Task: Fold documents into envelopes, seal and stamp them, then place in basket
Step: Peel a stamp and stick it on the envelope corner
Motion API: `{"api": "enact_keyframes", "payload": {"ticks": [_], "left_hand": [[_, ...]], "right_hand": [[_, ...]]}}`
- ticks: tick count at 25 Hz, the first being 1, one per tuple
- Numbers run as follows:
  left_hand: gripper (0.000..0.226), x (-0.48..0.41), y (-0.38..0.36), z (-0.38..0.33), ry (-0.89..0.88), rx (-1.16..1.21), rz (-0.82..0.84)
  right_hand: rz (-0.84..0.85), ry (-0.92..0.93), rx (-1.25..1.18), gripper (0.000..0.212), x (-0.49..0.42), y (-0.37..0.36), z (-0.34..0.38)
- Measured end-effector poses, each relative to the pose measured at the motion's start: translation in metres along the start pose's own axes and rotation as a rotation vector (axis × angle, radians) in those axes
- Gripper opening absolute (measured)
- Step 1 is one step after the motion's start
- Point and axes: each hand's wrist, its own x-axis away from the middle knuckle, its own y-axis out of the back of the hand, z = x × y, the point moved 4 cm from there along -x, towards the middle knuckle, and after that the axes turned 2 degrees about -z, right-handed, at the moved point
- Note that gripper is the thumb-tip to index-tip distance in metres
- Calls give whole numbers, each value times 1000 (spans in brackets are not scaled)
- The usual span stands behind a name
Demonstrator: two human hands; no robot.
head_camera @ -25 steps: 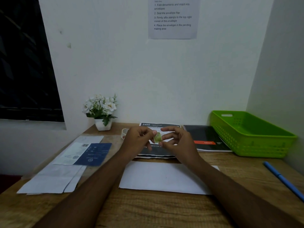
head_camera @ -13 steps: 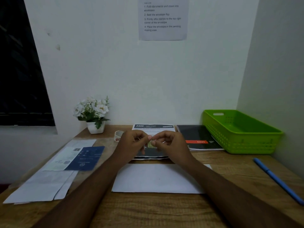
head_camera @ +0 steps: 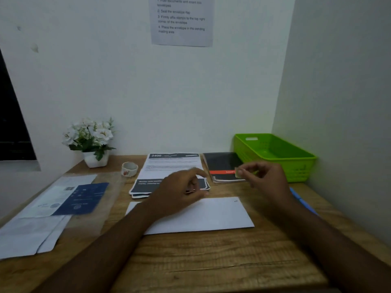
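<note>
Right hand (head_camera: 264, 178), its grip pinching a small greenish stamp (head_camera: 238, 174) between thumb and forefinger, is hovering above the grained wooden worktop (head_camera: 211, 261) in a white-walled corner. Left hand (head_camera: 182, 187) is curling loosely beside it; whether its grip is holding anything cannot be told. The flat white rectangular envelope (head_camera: 211, 216) is lying just beneath both grips, on the person's side. The green perforated plastic basket (head_camera: 300, 168) is standing just beyond the right grip.

On the wall paper (head_camera: 182, 22) before me I read: "1 Fold documents", "2 Seal the envelope flap", "3 Firmly affix stamps to the top right corner of the envelope", "4 Place the envelope in the pending mailing area". The document (head_camera: 173, 163) has "2400" on its dark header.
</note>
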Motion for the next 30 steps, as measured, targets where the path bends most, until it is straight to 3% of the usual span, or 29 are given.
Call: {"api": "enact_keyframes", "payload": {"ticks": [3,5,10,13,17,22,25,30], "left_hand": [[43,-20,-37,-23,-66,-235,285],[52,-32,-57,-26,-7,-203,408],[55,-52,-72,-12,188,-74,449],[41,-52,-73,-8,226,29,416],[20,-44,-71,-11,163,148,347],[10,-43,-56,-12,196,305,119],[4,-43,-50,-10,230,314,35],[18,-43,-46,-10,242,293,-18]], "right_hand": [[75,-30,172,20,14,25,-17],[120,-23,266,22,16,24,-23],[162,-14,283,6,13,7,-22],[172,-50,119,13,12,3,-20],[89,-240,-150,8,10,7,-21],[89,-332,-395,5,9,7,-22],[197,-315,-371,12,14,1,-16],[259,-349,-189,26,22,-8,-17]]}}
